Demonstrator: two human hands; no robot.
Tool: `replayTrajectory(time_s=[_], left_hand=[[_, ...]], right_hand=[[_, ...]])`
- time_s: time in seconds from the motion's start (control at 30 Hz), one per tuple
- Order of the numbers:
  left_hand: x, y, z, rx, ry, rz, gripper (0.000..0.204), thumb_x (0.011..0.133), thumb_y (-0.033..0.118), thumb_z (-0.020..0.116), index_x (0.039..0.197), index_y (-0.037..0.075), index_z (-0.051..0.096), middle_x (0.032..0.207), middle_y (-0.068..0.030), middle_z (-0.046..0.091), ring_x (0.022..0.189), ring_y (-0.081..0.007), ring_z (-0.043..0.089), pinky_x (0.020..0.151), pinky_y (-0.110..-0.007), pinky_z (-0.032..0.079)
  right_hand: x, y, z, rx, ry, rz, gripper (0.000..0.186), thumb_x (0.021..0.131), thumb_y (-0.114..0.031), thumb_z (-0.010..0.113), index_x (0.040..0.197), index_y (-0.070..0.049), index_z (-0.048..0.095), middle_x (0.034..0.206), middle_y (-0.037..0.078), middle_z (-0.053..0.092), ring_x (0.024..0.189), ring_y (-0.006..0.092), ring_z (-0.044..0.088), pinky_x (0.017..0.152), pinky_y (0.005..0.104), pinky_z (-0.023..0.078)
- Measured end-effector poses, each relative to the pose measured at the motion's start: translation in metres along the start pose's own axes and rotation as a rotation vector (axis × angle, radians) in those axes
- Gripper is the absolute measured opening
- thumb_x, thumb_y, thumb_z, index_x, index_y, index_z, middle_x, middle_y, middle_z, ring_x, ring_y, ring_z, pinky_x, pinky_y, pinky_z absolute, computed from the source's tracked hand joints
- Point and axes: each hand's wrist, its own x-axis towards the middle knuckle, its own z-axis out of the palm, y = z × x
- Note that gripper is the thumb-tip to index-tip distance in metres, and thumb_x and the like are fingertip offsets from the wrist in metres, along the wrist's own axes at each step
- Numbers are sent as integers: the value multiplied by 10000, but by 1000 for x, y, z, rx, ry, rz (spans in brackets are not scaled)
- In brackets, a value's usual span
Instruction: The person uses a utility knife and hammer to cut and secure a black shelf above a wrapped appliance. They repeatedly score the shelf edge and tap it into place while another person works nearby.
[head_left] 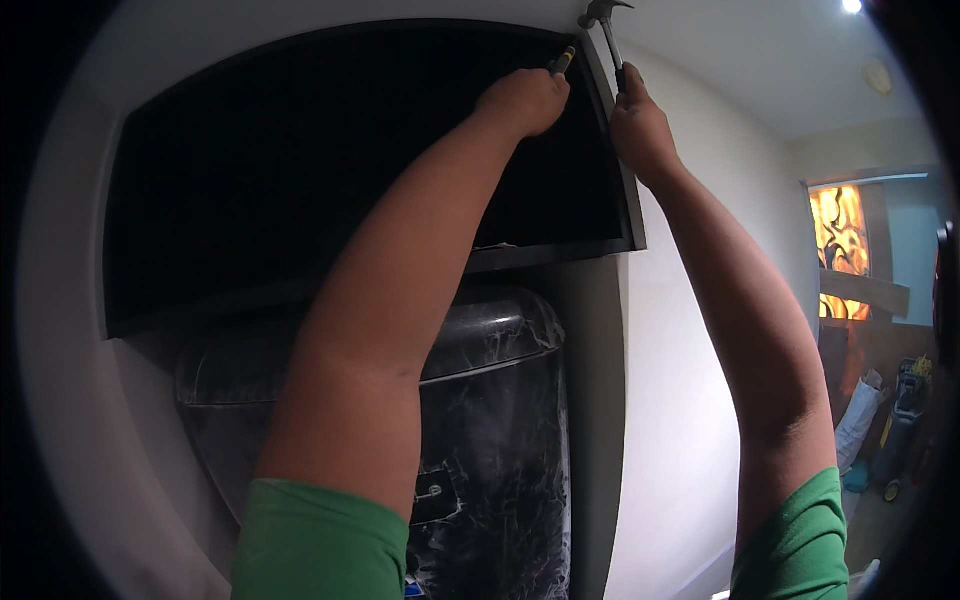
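Both my arms reach up to the top right corner of a black frame (636, 215) around a dark recess. My left hand (526, 102) is closed around a short hand tool (567, 58) with a yellow band, its tip up by the corner; its exact kind I cannot make out. Just outside the frame's right side, my right hand (643, 128) grips a claw hammer (612, 38) by its black handle. The hammer head is raised above the corner, close to the ceiling, and apart from the tool in my left hand.
Below the recess stands a large dark appliance, seemingly a refrigerator (500, 430), wrapped in clear plastic. A white wall (680, 400) runs along the right. Farther right are a doorway with a bright patterned panel (838, 230), a wooden board (865, 290) and a white sack (858, 420).
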Motion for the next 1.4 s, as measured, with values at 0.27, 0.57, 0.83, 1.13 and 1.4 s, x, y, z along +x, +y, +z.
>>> replayTrajectory(time_s=[0.27, 0.57, 0.83, 1.13, 1.4], left_hand=[[-1, 3, 1, -2, 6, -1, 550, 1047, 382, 306, 1105, -15, 682, 1062, -231, 704, 1025, -392, 675, 928, -485, 514], [1, -3, 3, 2, 2, -21, 558, 1040, 391, 317, 1092, -28, 682, 1068, -241, 702, 1032, -407, 670, 923, -493, 513], [1, -1, 4, 33, 39, 10, 557, 1036, 400, 318, 1102, -21, 678, 1091, -249, 693, 1054, -418, 656, 939, -496, 505], [12, -14, 8, 88, 71, 74, 554, 1034, 400, 321, 1162, -5, 677, 1169, -251, 676, 1143, -415, 624, 1001, -502, 481], [13, -15, 15, 91, 102, 101, 590, 1047, 453, 305, 1014, -29, 645, 948, -253, 671, 952, -425, 652, 882, -478, 488]], right_hand=[[-9, -12, -3, 33, -5, 66, 624, 919, -95, 452, 1529, -113, 323, 1113, 255, 682, 1088, 436, 646, 960, 465, 493], [-8, -15, -11, 27, -20, 54, 618, 910, -93, 460, 1516, -106, 347, 1173, 267, 669, 1146, 432, 622, 982, 455, 483], [-10, -7, -1, 5, -17, 44, 606, 915, -124, 444, 1515, -106, 356, 1152, 302, 664, 1133, 455, 622, 985, 470, 481], [-8, -10, -4, 6, -25, 61, 656, 871, -113, 449, 1520, -91, 361, 1132, 346, 650, 1115, 472, 625, 979, 490, 478], [-13, -1, -1, 42, -26, 89, 594, 937, -115, 451, 1525, -92, 365, 1185, 284, 663, 1144, 431, 629, 1009, 460, 481]])
